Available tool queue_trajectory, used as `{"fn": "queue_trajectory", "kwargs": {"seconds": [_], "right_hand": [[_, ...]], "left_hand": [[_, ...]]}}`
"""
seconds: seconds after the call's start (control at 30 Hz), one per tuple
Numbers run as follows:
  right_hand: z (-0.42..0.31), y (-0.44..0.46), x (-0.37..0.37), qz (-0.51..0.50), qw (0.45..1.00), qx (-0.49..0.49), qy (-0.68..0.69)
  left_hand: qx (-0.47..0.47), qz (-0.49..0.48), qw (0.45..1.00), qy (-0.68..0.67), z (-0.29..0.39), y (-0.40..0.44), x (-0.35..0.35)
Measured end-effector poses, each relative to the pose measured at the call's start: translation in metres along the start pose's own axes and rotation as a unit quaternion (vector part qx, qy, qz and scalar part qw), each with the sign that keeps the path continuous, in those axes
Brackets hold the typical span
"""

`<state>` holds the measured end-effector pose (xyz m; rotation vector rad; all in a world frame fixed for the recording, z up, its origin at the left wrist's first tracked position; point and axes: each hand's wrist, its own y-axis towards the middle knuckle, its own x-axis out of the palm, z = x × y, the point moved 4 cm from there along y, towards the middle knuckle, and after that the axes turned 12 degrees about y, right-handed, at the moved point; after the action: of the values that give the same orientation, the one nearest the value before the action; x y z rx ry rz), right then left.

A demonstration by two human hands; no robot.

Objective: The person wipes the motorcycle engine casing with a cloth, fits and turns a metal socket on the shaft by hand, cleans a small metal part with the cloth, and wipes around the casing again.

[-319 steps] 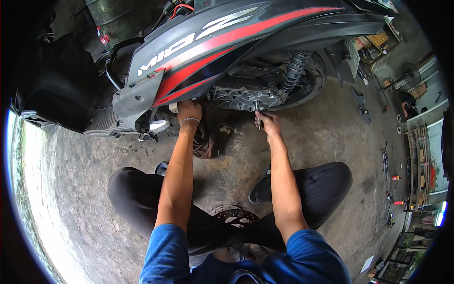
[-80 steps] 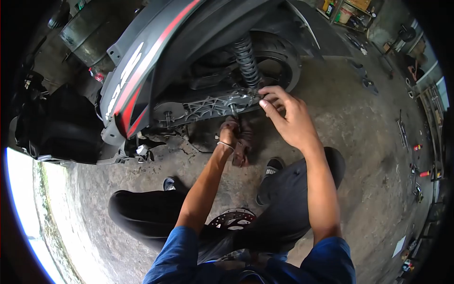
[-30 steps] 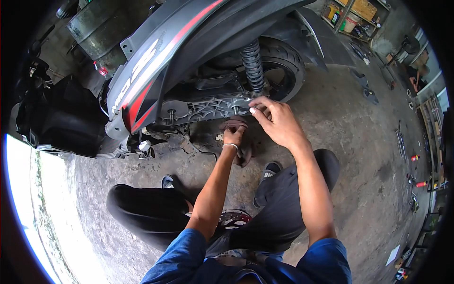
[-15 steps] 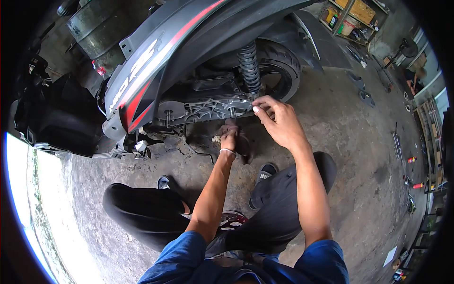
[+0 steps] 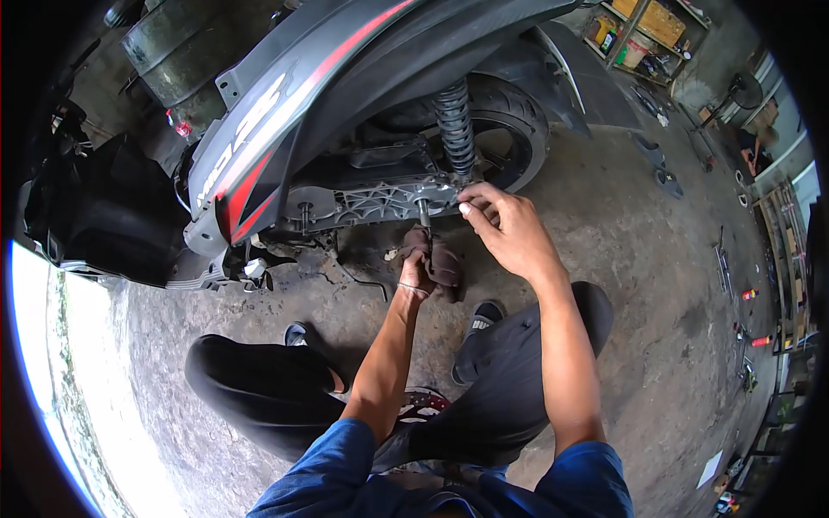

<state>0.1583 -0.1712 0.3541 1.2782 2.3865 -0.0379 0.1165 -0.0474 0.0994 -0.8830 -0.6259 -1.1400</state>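
Observation:
My left hand (image 5: 415, 272) is closed around a dark brown rag (image 5: 444, 266), just below a metal shaft (image 5: 423, 212) that sticks out of the open engine case (image 5: 371, 201). The rag's top lies at the shaft's end; whether it wraps the tip I cannot tell. At the case's rear end, my right hand (image 5: 509, 226) has its thumb and fingers curled close together by the metal. Anything between those fingertips is hidden. Above the case is the scooter's grey, black and red body panel (image 5: 259, 129), with the coil spring shock absorber (image 5: 454, 129) near the rear wheel (image 5: 527, 138).
A metal drum (image 5: 173, 52) and a black plastic part (image 5: 112, 216) stand on the left. Sandals (image 5: 668, 181), tools (image 5: 724, 266) and small red bottles (image 5: 749, 294) lie on the right. A person (image 5: 756, 151) sits far right, near a shelf (image 5: 643, 39).
My left hand has moved slightly down with the rag, baring more of the shaft, and its grip has turned. My right hand has barely shifted.

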Motion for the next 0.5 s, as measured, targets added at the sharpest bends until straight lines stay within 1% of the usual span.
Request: {"fn": "queue_trajectory", "kwargs": {"seconds": [0.07, 0.2, 0.37, 0.5], "right_hand": [[0.001, 0.000, 0.000, -0.003, 1.000, 0.004, 0.001], [0.003, 0.002, -0.002, -0.009, 1.000, 0.003, -0.011], [0.001, 0.002, 0.011, -0.016, 1.000, 0.002, -0.011], [0.002, 0.004, 0.012, -0.021, 1.000, -0.001, -0.021]], "left_hand": [[-0.006, 0.028, 0.998, 0.061, 0.000, 0.003, -0.012], [-0.007, 0.002, 0.999, 0.051, 0.006, 0.003, 0.001], [-0.003, -0.039, 0.998, 0.048, 0.031, -0.002, 0.017], [-0.011, -0.061, 0.997, 0.049, 0.030, -0.006, 0.028]]}}
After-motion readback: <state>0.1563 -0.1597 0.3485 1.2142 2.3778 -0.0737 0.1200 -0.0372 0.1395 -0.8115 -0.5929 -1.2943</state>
